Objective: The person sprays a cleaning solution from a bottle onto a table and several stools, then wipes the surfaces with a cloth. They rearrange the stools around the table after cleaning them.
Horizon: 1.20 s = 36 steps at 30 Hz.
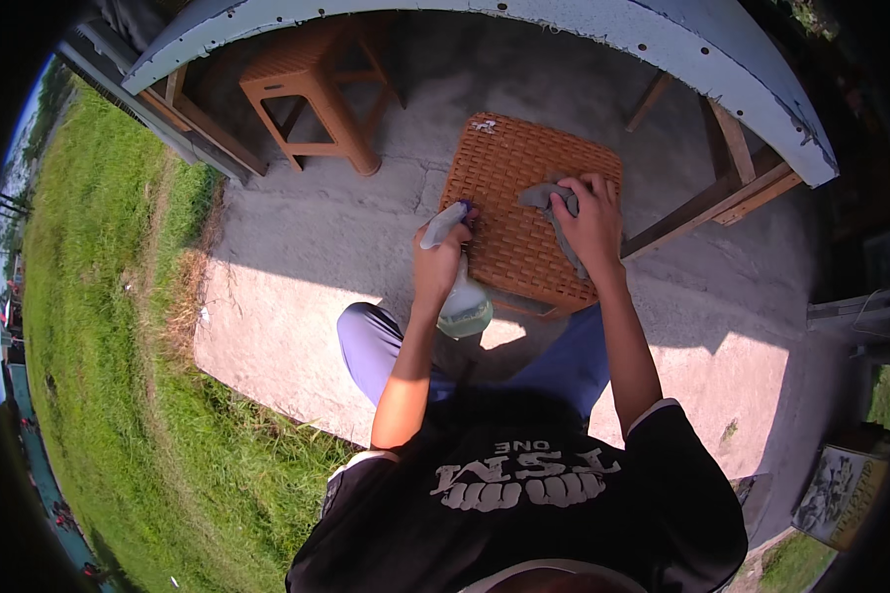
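Note:
Before me stands an orange-brown woven-pattern plastic stool [523,193]. My left hand [439,256] is closed around the neck of a clear spray bottle [466,307] with a white and purple spray head; pale green liquid shows in its lower part. The bottle is at the stool's left front edge. My right hand [589,219] grips a grey cloth [540,196] at the right side of the stool's seat, and part of the cloth hangs down towards the front edge. Some whitish marks are on the seat's far left corner.
A second plastic stool [304,85] stands on the concrete floor [319,222] at the far left. A light blue table edge [601,26] on wooden supports curves across the far side. Grass [104,333] borders the floor on the left. A printed board [839,497] is at lower right.

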{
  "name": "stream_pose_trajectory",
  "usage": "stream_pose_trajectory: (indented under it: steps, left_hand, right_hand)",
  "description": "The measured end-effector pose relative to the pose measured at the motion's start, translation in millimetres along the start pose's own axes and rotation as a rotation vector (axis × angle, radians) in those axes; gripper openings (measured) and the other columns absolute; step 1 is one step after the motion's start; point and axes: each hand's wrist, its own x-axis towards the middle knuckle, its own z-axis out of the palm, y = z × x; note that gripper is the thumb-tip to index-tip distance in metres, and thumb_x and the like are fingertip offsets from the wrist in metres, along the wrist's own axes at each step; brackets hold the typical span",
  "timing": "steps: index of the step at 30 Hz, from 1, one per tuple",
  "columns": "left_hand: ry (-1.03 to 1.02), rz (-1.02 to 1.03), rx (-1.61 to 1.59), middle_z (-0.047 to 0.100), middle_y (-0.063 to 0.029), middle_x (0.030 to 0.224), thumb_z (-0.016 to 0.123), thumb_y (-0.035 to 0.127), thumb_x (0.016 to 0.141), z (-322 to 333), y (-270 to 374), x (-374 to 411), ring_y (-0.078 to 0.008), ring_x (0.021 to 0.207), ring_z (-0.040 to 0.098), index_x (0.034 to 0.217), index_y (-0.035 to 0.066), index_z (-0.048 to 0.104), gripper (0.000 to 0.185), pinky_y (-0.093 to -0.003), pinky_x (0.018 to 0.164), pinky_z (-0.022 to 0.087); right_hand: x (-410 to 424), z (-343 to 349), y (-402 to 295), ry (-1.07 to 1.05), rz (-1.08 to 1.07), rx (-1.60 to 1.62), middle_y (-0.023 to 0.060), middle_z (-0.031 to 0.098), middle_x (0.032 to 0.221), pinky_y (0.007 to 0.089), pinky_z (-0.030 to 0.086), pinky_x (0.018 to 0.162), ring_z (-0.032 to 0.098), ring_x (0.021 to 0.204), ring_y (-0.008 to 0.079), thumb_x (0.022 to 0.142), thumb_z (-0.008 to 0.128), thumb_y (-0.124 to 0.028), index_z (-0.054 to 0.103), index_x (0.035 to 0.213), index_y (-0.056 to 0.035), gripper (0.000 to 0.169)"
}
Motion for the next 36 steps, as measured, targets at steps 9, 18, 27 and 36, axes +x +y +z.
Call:
stream_pose_trajectory:
  steps: [9, 18, 27, 36]
  left_hand:
    - [0.005, 0.049, 0.03, 0.077, -0.0131, 0.101, 0.061, 0.006, 0.082, 0.2, -12.9, 3.2, -0.0187, 0.095, 0.069, 0.113, -0.006, 0.074, 0.036, -0.0292, 0.089, 0.051]
    - [0.028, 0.148, 0.148, 0.076, -0.0145, 0.104, 0.06, 0.01, 0.083, 3.7, -19.7, -3.4, -0.0238, 0.097, 0.069, 0.117, -0.005, 0.075, 0.04, -0.0325, 0.098, 0.049]
    - [-0.029, 0.232, 0.176, 0.074, -0.0202, 0.121, 0.059, 0.011, 0.08, 0.7, -26.3, -7.6, -0.0338, 0.109, 0.069, 0.118, -0.006, 0.071, 0.043, -0.0421, 0.123, 0.031]
    - [0.0, 0.222, 0.149, 0.072, -0.0157, 0.131, 0.059, 0.011, 0.08, 3.8, -30.5, -16.3, -0.0314, 0.125, 0.065, 0.124, -0.004, 0.07, 0.048, -0.0461, 0.126, 0.027]
  right_hand:
    - [-50.4, 12.8, -81.8, -0.143, -0.207, 0.172, 0.0082, 0.059, 0.113, 0.0441, 0.052, 0.089, 0.06, 0.108, 0.0297, 0.088, 0.077, -0.02, 0.07, 0.108, -0.0087, 0.024]
    - [17.5, -12.2, 25.5, -0.019, 0.069, 0.017, 0.0067, 0.06, 0.11, 0.043, 0.054, 0.09, 0.06, 0.107, 0.0281, 0.089, 0.075, -0.022, 0.071, 0.105, -0.0099, 0.021]
    - [-0.9, 44.1, -65.7, -0.092, -0.25, 0.241, 0.0096, 0.058, 0.112, 0.0453, 0.05, 0.092, 0.059, 0.108, 0.0292, 0.087, 0.078, -0.021, 0.069, 0.106, -0.0097, 0.024]
    - [3.1, -16.7, 35.9, 0.093, 0.038, 0.026, 0.0057, 0.06, 0.107, 0.0442, 0.051, 0.087, 0.061, 0.101, 0.028, 0.083, 0.08, -0.019, 0.074, 0.102, -0.011, 0.021]
